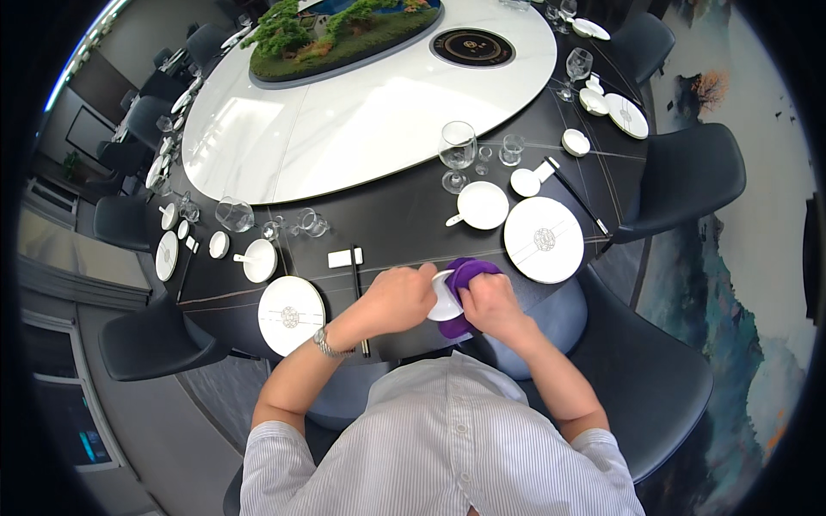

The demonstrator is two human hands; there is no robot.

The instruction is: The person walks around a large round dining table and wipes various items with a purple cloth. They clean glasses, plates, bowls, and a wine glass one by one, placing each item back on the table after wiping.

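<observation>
My left hand [403, 298] grips the rim of a small white dish [445, 302] in front of my body, at the table's near edge. A purple cloth [476, 267] is bunched in my right hand [493, 300] and pressed against the dish's right side; part of it hangs below. Just left of my left hand lie black chopsticks [355, 274] across a white rest [338, 258]. A white patterned plate [290, 316] is beyond my left wrist. Another patterned plate [544, 240] lies to the right, beside a white bowl with a spoon [483, 205].
A large white turntable [348, 138] with a miniature garden [342, 39] fills the table's middle. Stemmed glasses [457, 155] and a small glass [512, 149] stand near its rim. Dark chairs [645, 374] surround the table, and more place settings line both sides.
</observation>
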